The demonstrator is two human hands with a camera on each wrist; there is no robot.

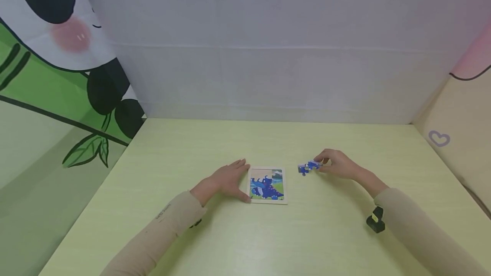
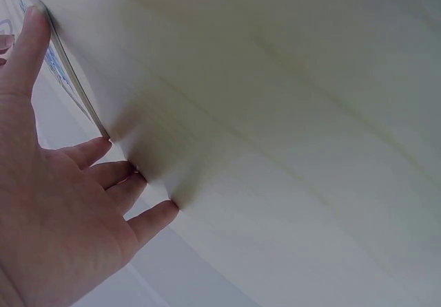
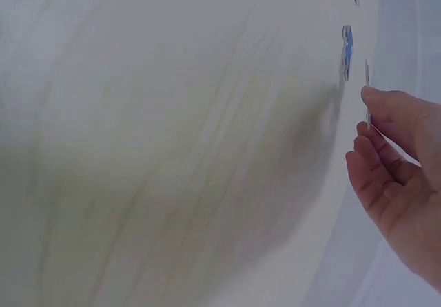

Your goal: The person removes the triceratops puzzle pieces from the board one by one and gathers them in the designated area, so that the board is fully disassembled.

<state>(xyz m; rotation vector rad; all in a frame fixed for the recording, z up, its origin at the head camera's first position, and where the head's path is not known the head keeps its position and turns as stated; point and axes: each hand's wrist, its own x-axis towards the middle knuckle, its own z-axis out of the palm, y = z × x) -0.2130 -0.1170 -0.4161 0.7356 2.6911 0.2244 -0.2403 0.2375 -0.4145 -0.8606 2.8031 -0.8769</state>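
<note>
A square jigsaw puzzle in a pale frame (image 1: pixel 285 191) lies mid-table in the head view, showing a blue dinosaur (image 1: pixel 270 189). My left hand (image 1: pixel 230 180) rests at its left side, thumb at the near corner and index finger at the far one. The left wrist view shows that thumb (image 2: pixel 31 42) on the frame's edge and the other fingertips down on the table. To the right of the frame, my right hand (image 1: pixel 339 165) pinches a blue puzzle piece (image 1: pixel 314 165) between thumb and fingers. Another blue puzzle piece (image 1: pixel 303 170) lies on the table close beside it.
The pale wooden table (image 1: pixel 230 242) ends at a plain light wall (image 1: pixel 268 80). A printed panel with a cartoon face (image 1: pixel 76 33) stands on the left, and a beige panel with a heart (image 1: pixel 439 138) on the right.
</note>
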